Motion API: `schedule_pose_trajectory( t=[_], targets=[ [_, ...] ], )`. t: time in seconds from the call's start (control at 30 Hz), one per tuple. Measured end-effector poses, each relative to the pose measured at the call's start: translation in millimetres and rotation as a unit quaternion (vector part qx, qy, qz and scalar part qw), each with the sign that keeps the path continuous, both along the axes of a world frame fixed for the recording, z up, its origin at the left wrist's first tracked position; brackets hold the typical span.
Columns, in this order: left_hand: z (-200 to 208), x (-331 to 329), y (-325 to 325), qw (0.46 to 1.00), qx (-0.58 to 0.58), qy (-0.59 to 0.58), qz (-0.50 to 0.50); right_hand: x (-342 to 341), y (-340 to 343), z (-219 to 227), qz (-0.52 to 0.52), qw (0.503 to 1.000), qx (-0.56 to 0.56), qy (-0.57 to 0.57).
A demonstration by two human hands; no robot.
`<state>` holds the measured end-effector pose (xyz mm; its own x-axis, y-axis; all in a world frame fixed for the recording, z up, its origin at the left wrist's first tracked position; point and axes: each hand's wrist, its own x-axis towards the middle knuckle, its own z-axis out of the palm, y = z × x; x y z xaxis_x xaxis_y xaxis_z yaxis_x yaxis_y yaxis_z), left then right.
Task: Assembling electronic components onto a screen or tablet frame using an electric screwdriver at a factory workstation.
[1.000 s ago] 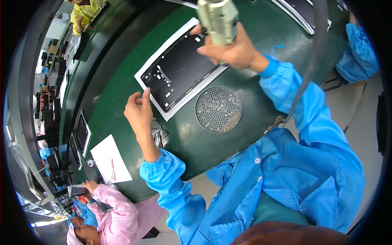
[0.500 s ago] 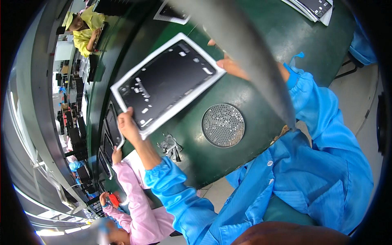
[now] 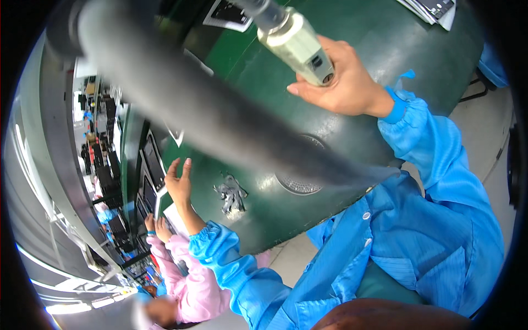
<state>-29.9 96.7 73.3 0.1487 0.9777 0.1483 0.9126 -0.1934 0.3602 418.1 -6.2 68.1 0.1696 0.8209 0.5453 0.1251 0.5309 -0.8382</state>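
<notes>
Pale cream casing identifies the hand tool, held above the green table in the upper middle of the view. The right hand wraps its rear end, thumb below and fingers along the far side. The tool slants toward the upper left; its grey front section leaves the view at the top edge, so its tip cannot be inspected. The left hand is raised with its fingers spread and grips nothing visible. It is nearest the dark panels at the left.

The step in hand is judged to be positioning the tool; no panel is visible beneath its casing. The next move would call for a firm right-hand hold, a clear view of the tip, and clearance from the thick grey hose. The hose crosses the foreground, blurred; whether it connects to the tool cannot be told.

Count of items:
- Hand tool: one.
- Hose: one.
- Round perforated tray: one, partly hidden by the hose.
- Bundle of grey strips: one, between the left hand and the tray; its individual strips cannot be counted.
- White-edged panel at the upper edge: one.
- Panels at the left: at least two; the hose and co-worker obstruct a full count.
- Stack at the upper right: one, layers not countable.
- Co-worker's pink sleeves: two, at the lower left.
</notes>
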Motion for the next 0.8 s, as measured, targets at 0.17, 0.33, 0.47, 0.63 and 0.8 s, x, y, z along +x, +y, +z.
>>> schedule_pose_trajectory(
  t=[0.17, 0.33, 0.47, 0.63, 0.8],
  targets=[
    [0.5, -8.4, -63.7, 0.980, -0.119, -0.111, 0.112, -5.5, 4.3, -17.9, -0.052, 0.996, 0.021, -0.065],
    [9.7, 3.1, -102.0, 0.975, -0.180, -0.094, 0.092, -16.7, 11.7, 8.2, -0.097, 0.987, 0.041, -0.124],
    [0.3, 20.6, -113.3, 0.980, -0.180, -0.079, 0.032, -19.3, 24.1, 1.2, -0.076, 0.995, -0.033, -0.058],
    [-13.2, 42.6, -99.5, 0.995, -0.090, -0.018, -0.044, -11.1, 26.1, -3.3, -0.139, 0.988, -0.008, -0.067],
    [-2.0, 38.4, -90.7, 0.986, -0.159, -0.012, -0.044, -8.5, 26.8, -3.7, -0.201, 0.972, 0.044, -0.114]
  ],
)
